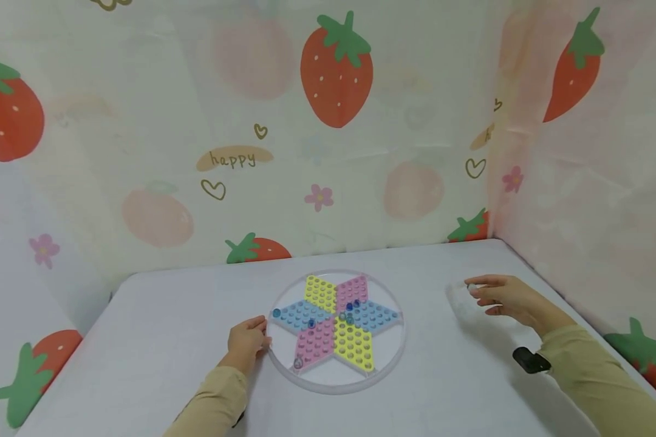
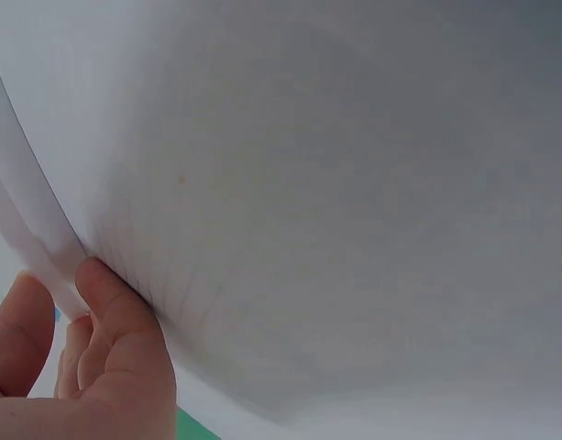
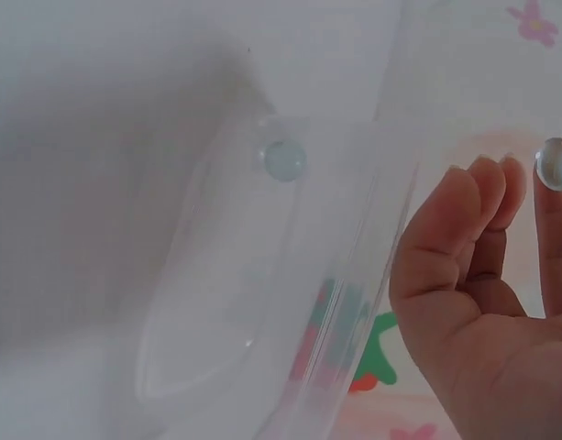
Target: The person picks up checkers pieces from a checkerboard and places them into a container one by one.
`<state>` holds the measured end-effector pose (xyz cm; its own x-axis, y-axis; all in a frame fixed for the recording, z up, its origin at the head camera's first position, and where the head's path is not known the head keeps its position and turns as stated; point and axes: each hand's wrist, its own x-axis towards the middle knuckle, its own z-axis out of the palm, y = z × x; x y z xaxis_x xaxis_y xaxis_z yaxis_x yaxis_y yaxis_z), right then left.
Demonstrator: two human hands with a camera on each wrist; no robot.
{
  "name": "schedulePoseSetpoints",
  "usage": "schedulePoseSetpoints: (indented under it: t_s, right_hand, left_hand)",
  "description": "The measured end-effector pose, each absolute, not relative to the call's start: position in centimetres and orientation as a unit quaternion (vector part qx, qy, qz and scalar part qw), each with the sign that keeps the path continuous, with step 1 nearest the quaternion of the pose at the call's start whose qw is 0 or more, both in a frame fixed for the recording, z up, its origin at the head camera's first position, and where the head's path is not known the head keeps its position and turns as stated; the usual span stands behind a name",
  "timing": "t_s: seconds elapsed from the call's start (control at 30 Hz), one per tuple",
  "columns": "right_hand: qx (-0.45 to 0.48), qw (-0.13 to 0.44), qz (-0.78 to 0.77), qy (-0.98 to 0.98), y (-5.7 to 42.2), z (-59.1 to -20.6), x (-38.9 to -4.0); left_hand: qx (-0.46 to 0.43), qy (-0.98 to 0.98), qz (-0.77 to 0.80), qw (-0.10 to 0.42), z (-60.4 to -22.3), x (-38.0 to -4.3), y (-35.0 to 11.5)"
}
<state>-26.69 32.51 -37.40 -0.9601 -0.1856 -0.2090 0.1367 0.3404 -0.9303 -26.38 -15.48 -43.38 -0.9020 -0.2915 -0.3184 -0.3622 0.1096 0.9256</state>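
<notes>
A round Chinese checkers board [image 1: 339, 389] with a pink, yellow and blue star lies on the white table. At its left rim is my left hand [image 1: 245, 343]; in the left wrist view, the thumb [image 2: 22, 335] and fingers [image 2: 125, 325] hold the edge. My right hand [image 1: 508, 300] is raised off to the right and pinches a clear glass marble [image 3: 551, 165] between thumb and index finger. Below that hand stands a transparent plastic box [image 3: 207, 312]. One pale marble [image 3: 284, 160] shows inside it, near one end.
Several marbles sit on the board: a teal one [image 1: 276, 313] at the left tip, a dark blue one [image 1: 311, 323], a clear one [image 1: 297, 362] at the lower left tip, and a cluster near the centre. A strawberry-print curtain [image 1: 317, 152] hangs behind the table.
</notes>
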Motion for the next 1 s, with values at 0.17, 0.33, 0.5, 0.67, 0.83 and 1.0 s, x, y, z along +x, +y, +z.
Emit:
schedulePoseSetpoints:
  t_s: [0.17, 0.33, 0.5, 0.67, 0.83, 1.0]
  right_hand:
    - [-0.002, 0.135, -0.591, 0.795, 32.9, -37.7, -27.2]
    - [0.017, 0.131, -0.572, 0.809, 33.0, -38.0, -27.8]
    - [0.040, 0.125, -0.535, 0.835, 33.1, -38.6, -29.0]
    - [0.057, 0.140, -0.519, 0.841, 33.1, -39.2, -30.0]
    - [0.066, 0.150, -0.519, 0.839, 32.9, -39.7, -30.8]
    - [0.080, 0.156, -0.518, 0.837, 32.5, -40.2, -31.4]
  left_hand:
    - [-0.220, 0.748, 0.626, 0.027, -43.5, -26.2, -15.5]
    - [-0.222, 0.743, 0.630, 0.030, -43.6, -26.3, -15.5]
    - [-0.226, 0.744, 0.628, 0.030, -43.6, -26.7, -15.5]
    - [-0.231, 0.743, 0.627, 0.025, -43.7, -26.9, -15.5]
    - [-0.231, 0.738, 0.633, 0.029, -43.6, -26.7, -15.5]
    - [-0.224, 0.738, 0.635, 0.032, -43.4, -26.6, -15.6]
